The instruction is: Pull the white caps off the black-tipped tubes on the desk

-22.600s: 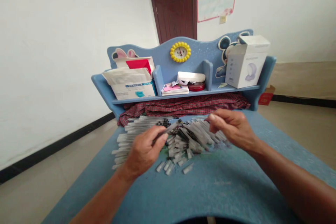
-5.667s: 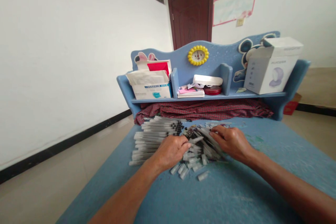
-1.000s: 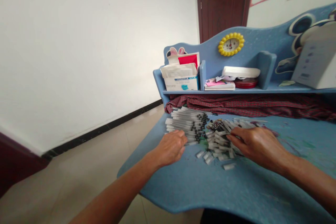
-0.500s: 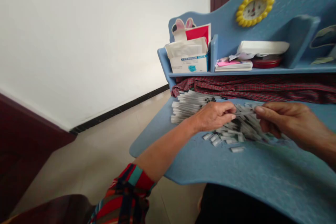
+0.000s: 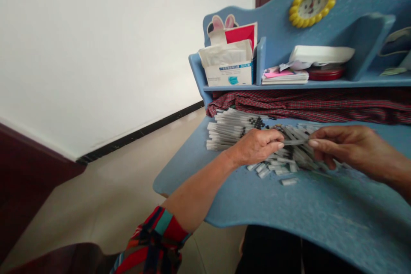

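A translucent pen [image 5: 296, 141] stretches between my two hands above the blue desk. My left hand [image 5: 258, 143] pinches its left end, while the thumb and fingers of my right hand [image 5: 340, 143] close on its right end. Beneath them lies a loose heap of pens [image 5: 302, 156] with dark parts, partly hidden by my hands. Left of the heap, a stack of pens [image 5: 226, 130] lies in rows, with black ends towards the right. Several short clear pen caps [image 5: 264, 173] are scattered in front, and a single cap [image 5: 289, 181] sits closer to me.
Folded red plaid cloth [image 5: 289, 105] lies along the back of the blue desk [image 5: 257, 205]. On the shelf above stand a mask box [image 5: 229, 75], papers [image 5: 284, 78] and a red round tin [image 5: 326, 73]. A yellow flower clock [image 5: 314, 3] hangs on the backboard.
Both hands still hold the pen between them and have shifted only slightly. The whole view has moved a little; the heap and stack look the same.
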`<state>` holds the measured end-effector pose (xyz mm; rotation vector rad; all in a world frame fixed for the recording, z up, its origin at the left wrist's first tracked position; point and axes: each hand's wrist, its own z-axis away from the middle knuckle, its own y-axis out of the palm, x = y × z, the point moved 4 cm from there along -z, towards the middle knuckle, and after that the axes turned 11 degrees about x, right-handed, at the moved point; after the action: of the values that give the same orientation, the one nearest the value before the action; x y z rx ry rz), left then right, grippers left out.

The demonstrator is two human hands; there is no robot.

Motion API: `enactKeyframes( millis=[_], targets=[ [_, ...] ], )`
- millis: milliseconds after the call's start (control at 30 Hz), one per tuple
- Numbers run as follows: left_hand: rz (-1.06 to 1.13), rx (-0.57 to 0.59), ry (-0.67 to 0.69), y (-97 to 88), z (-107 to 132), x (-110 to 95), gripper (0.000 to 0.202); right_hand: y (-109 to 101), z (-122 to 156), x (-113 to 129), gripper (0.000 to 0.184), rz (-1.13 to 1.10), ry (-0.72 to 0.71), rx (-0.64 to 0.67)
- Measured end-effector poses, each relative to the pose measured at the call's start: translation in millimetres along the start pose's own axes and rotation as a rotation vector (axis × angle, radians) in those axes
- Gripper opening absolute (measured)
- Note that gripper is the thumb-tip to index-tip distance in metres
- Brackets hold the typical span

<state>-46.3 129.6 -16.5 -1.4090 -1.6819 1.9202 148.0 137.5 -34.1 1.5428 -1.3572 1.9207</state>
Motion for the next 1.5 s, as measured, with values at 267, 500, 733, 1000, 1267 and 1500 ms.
enactKeyframes(
  millis=[267,500,733,1000,1267,1500],
  targets=[
    [-0.091,-0.070,0.030,2.0,1,0,0.018,6,-4,4,0.028,-0.115,0.075,0.050],
    [-0.150,-0.087,0.034,2.8,1,2,0.018,7,-8,4,0.032,0.017,0.110,0.022],
    [-0.149,-0.094,0.023,2.6,2,4,0.018,9,-11,1,0.022,-0.078,0.117,0.039],
    [-0.122,-0.065,-0.041,2.1,2,2,0.020,10,-11,4,0.022,-0.059,0.116,0.052],
    [-0.123,-0.077,-0.035,1.1,2,0,0.019,10,-11,4,0.033,0.011,0.128,0.037],
    [-0.116,-0.077,-0.049,0.5,2,1,0.018,10,-10,4,0.027,-0.055,0.138,0.087]
  ],
)
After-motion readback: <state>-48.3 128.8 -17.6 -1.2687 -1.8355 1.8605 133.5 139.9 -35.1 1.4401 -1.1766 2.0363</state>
